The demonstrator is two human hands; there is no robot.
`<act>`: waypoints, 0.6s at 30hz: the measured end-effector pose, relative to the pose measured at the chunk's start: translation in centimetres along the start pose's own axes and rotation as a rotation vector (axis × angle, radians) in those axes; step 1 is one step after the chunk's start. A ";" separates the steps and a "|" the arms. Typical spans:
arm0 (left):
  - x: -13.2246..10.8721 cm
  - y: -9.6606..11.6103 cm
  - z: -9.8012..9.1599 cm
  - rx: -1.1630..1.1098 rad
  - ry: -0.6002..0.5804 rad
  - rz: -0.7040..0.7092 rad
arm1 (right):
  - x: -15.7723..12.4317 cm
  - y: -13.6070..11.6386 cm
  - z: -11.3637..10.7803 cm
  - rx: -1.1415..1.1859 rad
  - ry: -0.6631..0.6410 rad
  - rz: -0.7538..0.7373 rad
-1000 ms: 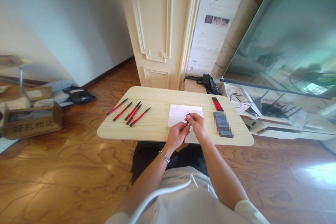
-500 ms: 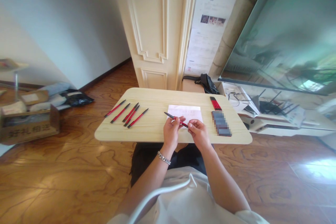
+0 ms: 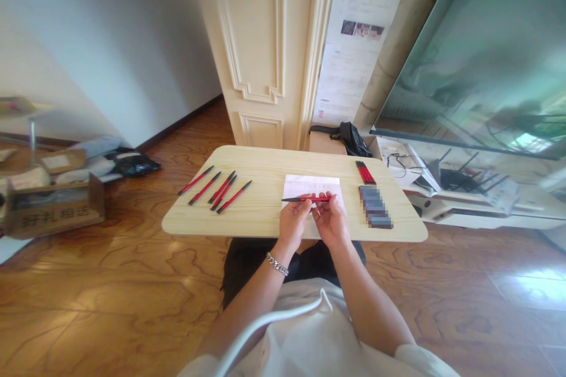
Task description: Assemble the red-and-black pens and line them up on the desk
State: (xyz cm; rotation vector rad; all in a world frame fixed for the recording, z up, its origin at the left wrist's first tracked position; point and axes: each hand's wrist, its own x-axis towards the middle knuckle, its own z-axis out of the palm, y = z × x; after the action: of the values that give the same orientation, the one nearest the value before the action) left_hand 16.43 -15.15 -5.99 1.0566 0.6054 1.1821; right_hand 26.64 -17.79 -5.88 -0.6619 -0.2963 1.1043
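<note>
1. The person's curled left hand [image 3: 293, 224] is closed in a pinch on a slim red-and-black pen [image 3: 306, 199], with the fingertips and thumb meeting near the pen's middle.
2. The curled right hand [image 3: 331, 221] is nearly closed, and its fingertips are at the pen's red end. How firmly it grips cannot be told.
3. The pen lies level between both hands, its black tip pointing left, just over a white rectangular paper sheet [image 3: 312, 185].
4. The sheet rests on a pale wood-grain tabletop with rounded corners [image 3: 247, 221].
5. Left of the sheet, five loose red-and-black pens [image 3: 216, 189] lie slanted side by side, well apart from the hands.
6. Right of the sheet lies a tight row of red-and-black pens [image 3: 365, 172]. Nearer the person is a dark rectangular stack [image 3: 375, 206], too pixelated to identify.
7. A silver chain bracelet [image 3: 277, 264] circles the left wrist.
8. A black bag [image 3: 351, 140] sits beyond the tabletop, and a cardboard box printed with Chinese characters [image 3: 53, 212] stands on the brown wooden floor [image 3: 110, 300] to the left.
</note>
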 end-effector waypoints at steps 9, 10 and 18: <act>0.4 0.6 -4.5 0.762 0.080 0.245 | 2.6 -5.6 -0.4 0.033 -0.021 -0.092; 0.4 0.5 -4.7 0.810 0.080 0.270 | 2.8 -5.6 -0.9 0.033 -0.028 -0.076; 0.6 -0.4 -4.7 0.972 0.018 0.349 | 4.9 -4.4 -3.7 0.044 -0.023 -0.039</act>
State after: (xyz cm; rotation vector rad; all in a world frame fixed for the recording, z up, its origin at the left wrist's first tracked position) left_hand 12.87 -12.99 -8.27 2.0325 1.0879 1.1988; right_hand 33.94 -15.98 -6.47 -0.6025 -0.3030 1.0789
